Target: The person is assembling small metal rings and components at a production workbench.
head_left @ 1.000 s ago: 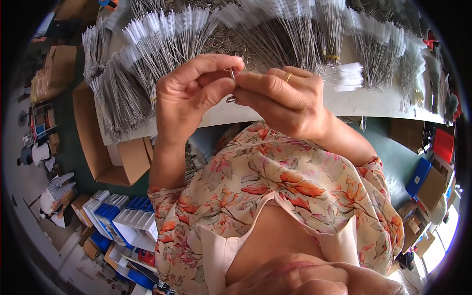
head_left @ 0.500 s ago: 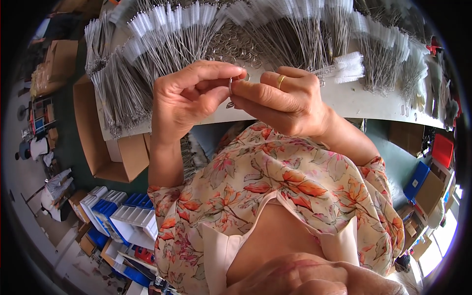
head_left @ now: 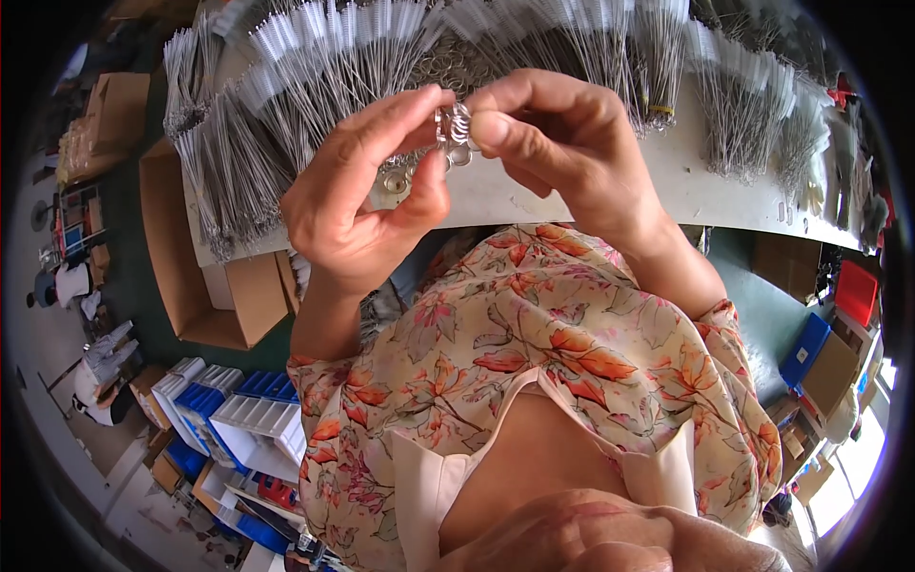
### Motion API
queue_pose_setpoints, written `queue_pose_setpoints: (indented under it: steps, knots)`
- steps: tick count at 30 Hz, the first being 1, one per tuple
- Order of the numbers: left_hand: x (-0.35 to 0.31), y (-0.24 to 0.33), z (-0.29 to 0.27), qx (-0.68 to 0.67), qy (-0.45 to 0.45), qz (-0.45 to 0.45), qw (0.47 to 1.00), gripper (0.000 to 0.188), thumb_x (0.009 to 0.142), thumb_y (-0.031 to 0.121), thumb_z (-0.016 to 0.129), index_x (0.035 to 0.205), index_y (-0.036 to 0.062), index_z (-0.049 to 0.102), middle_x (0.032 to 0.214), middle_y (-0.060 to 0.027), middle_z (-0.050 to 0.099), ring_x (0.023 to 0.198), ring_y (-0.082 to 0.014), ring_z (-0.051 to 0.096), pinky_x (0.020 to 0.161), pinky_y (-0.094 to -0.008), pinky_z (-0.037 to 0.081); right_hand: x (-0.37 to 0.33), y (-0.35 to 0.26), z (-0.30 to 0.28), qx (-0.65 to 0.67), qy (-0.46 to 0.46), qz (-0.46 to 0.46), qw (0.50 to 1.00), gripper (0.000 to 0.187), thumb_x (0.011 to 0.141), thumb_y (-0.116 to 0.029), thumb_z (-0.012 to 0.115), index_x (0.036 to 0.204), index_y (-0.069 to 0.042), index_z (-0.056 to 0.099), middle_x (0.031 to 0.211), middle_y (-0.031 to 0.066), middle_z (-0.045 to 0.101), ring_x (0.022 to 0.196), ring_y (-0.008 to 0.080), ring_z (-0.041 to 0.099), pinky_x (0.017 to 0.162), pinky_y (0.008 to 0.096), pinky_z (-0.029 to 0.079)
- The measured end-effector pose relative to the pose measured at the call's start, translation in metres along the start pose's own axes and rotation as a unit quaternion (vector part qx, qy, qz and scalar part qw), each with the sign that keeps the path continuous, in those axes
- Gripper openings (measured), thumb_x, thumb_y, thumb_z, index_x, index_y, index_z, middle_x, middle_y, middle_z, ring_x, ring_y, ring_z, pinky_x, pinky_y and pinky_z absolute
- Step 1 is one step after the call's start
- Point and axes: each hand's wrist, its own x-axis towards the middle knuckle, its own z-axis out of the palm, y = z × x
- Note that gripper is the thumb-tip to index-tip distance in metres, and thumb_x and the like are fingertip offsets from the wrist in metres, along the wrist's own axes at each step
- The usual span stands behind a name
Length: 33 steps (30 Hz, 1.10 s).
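Near the table edge, my right hand (head_left: 577, 143) pinches a small cluster of shiny metal rings (head_left: 461, 124) between thumb and forefinger. My left hand (head_left: 367, 186) faces it from the other side, thumb and forefinger spread apart around the cluster's left side; its forefinger tip is close to the rings. Whether it touches one is hard to tell. Loose rings (head_left: 395, 179) lie on the table beside the left thumb. More rings (head_left: 443, 67) are heaped behind both hands, partly hidden by them.
Bundles of wire-handled brushes with white bristles (head_left: 324, 57) line the back of the white table (head_left: 696, 186), with further bundles (head_left: 243, 162) at left and right. An open cardboard box (head_left: 186, 276) stands left of the table. White and blue bins (head_left: 243, 419) sit at lower left.
Both hands have moved up and the left fingers have spread. The single ring between them has given way to a cluster in my right hand. White brushes beside that hand are gone from view.
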Motion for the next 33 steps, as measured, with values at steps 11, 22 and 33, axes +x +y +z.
queue_pose_setpoints:
  steps: [11, 22, 33]
  knots:
    - [0.016, -0.007, -0.013, -0.066, -0.057, -0.052, 0.995, 0.028, 0.068, -0.012, 0.063, 0.095, -0.0036, 0.064, 0.091, -0.0134, 0.064, 0.077, -0.0156, 0.064, 0.068, -0.0238, 0.054, 0.013, 0.004, -0.008, -0.063, -0.041, 0.010, 0.997, 0.018, 0.083, -0.020, 0.064, 0.083, -0.002, 0.063, 0.059, -0.0042, 0.052, 0.050, 0.0011, 0.040, 0.043, 0.0173, 0.032]
    - [0.022, -0.053, -0.027, 0.045, -0.144, -0.283, 0.947, 0.027, 0.081, 0.015, 0.064, 0.103, -0.0007, 0.061, 0.086, -0.0099, 0.066, 0.077, -0.0124, 0.062, 0.069, -0.0251, 0.050, 0.006, 0.066, -0.013, -0.254, -0.015, -0.104, 0.961, 0.011, 0.080, -0.009, 0.063, 0.090, -0.004, 0.061, 0.074, 0.0030, 0.060, 0.059, 0.0118, 0.054, 0.052, 0.0248, 0.045]
    - [0.003, -0.133, -0.041, 0.412, -0.109, -0.281, 0.860, 0.022, 0.080, 0.029, 0.061, 0.083, 0.0075, 0.061, 0.075, -0.0084, 0.065, 0.071, -0.0237, 0.063, 0.064, -0.0323, 0.047, 0.065, 0.081, -0.064, -0.623, 0.072, -0.262, 0.734, 0.006, 0.078, -0.007, 0.056, 0.083, -0.007, 0.060, 0.078, 0.0067, 0.060, 0.068, 0.0225, 0.061, 0.058, 0.0318, 0.051]
